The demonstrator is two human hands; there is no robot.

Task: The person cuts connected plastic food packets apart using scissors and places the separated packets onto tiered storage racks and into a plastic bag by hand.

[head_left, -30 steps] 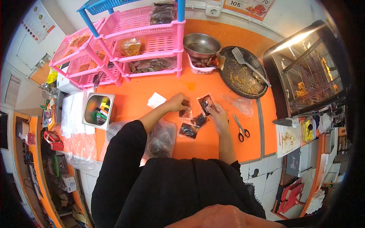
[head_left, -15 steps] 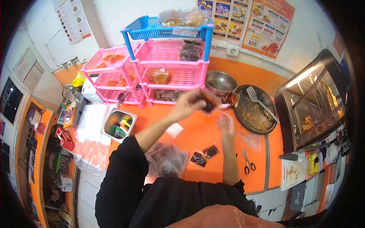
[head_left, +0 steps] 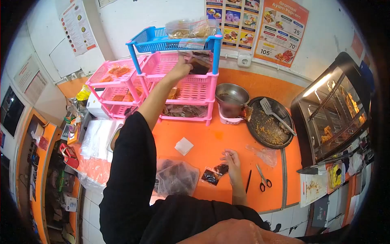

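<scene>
My left hand reaches into the pink tier just under the blue top basket, its fingers closed on a dark sachet at that tier's right end. Low over the orange table, my right hand has its fingers apart and holds nothing visible. Beside it lie two dark sachets, one nearer me and the other close to my fingers. A clear plastic bag with dark contents rests left of them.
Scissors and a black pen-like stick lie to the right. Behind are a metal bowl, a round dark pan with a spatula, and a lit glass cabinet. White paper lies mid-table.
My left hand has carried dark sachets from the table up and away into the pink tier. My right hand has let go and moved down near the remaining sachets. The view has tilted up.
</scene>
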